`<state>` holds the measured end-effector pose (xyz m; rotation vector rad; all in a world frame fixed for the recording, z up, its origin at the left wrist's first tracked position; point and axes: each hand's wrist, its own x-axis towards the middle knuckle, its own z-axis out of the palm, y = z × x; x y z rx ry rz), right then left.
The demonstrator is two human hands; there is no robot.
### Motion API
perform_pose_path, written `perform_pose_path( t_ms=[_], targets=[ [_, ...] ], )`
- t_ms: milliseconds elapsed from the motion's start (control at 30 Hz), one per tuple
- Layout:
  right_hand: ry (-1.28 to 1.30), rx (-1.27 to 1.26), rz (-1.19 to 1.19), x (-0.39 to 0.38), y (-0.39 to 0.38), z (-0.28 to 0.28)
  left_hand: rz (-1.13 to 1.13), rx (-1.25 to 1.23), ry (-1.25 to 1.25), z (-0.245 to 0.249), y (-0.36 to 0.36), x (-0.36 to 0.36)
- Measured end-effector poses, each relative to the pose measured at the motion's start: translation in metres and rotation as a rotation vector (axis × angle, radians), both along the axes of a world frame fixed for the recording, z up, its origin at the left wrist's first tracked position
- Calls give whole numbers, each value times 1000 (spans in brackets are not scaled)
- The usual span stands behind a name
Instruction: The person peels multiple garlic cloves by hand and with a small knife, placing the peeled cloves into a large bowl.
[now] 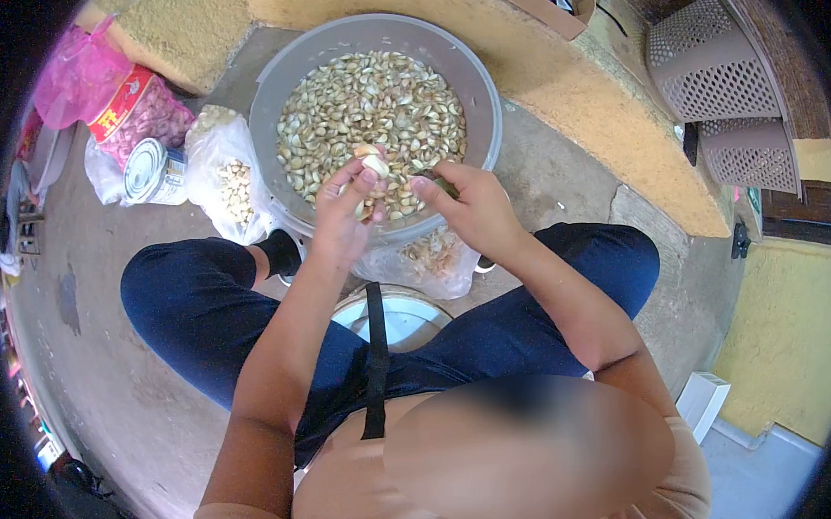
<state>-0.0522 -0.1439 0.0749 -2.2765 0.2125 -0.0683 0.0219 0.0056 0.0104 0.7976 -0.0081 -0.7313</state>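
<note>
Peeling, I'd judge: the left hand [343,207] pinches garlic [374,165] above the tub [477,97]. Whether the right hand [468,203] clamps anything, I can't tell; the next move calls for steadiness.

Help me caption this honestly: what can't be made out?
In the head view:
What, if anything, the right hand holds: mostly covered by the hand itself.
The bottom of the basin: hidden under garlic cloves.
The rest of the cardboard box: cut off by the top edge.
Fine print on the can: too small.
</note>
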Motion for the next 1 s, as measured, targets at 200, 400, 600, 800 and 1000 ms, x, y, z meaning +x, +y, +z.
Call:
perform_pose_path(
  t_ms=[200, 400, 600, 800, 1000],
  targets=[
    [524, -376, 546, -8, -31, -14, -96, -411, 164, -3, 5, 5],
    [437, -412, 300, -8, -34, -8, -192, -357, 161, -1, 4, 4],
    [82, -13, 289, 1, -21, 4, -401, 191, 201, -9, -1, -6],
    [118, -208, 298, 2, -16, -18, -424, 165, 248, -27, 0, -12],
    [556, -480, 307, 4, -41, -25, -287, 463, 274, -33, 2, -7]
  ],
)
